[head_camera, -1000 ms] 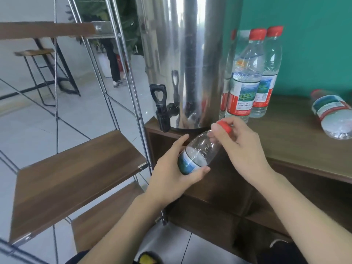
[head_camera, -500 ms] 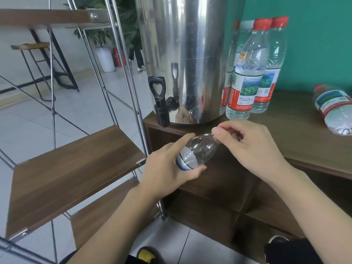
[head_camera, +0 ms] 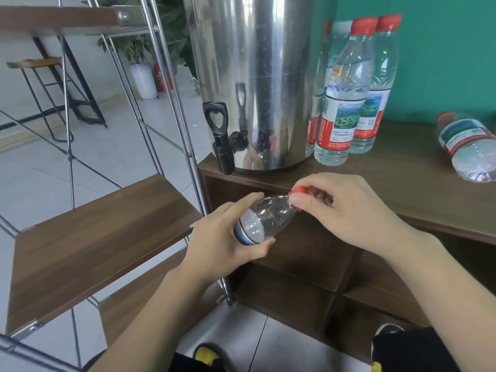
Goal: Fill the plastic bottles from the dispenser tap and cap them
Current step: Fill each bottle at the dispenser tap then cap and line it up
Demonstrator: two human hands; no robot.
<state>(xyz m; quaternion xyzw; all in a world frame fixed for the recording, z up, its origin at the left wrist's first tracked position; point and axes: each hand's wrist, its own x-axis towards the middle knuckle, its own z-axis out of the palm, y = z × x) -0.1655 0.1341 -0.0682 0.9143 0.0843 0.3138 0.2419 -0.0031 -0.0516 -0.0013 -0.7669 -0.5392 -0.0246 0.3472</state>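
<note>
head view: an empty plastic bottle (head_camera: 264, 220) is held tilted in front of the wooden cabinet (head_camera: 402, 189), below the counter edge, with its neck pointing up and to the right. the bottle's lower body is grasped by the left hand (head_camera: 228, 245), the fingers being curled round the label band and the thumb laid along the clear shoulder. the red cap (head_camera: 298, 189) at the bottle's mouth is pinched by the right hand (head_camera: 346, 210) between thumb and forefinger, the other fingers being curled beneath.

compared with half a second ago, the cap is now seen as a red edge above the right thumb, where it had been hidden inside the fingers; a second ago it was fully exposed at the fingertips. the bottle has been kept at much the same tilt and place, and the left hand's grasp is unchanged.

the steel dispenser (head_camera: 257, 81) is stood on the cabinet top, its black tap (head_camera: 221, 146) overhanging the left edge, above and to the left of the held bottle. two capped bottles (head_camera: 351, 98) are stood upright just beside the dispenser on its right, and another capped bottle (head_camera: 467, 150) is laid on its side further right, well apart from them. a metal-framed shelf (head_camera: 88, 237) is seen to the left.
</note>
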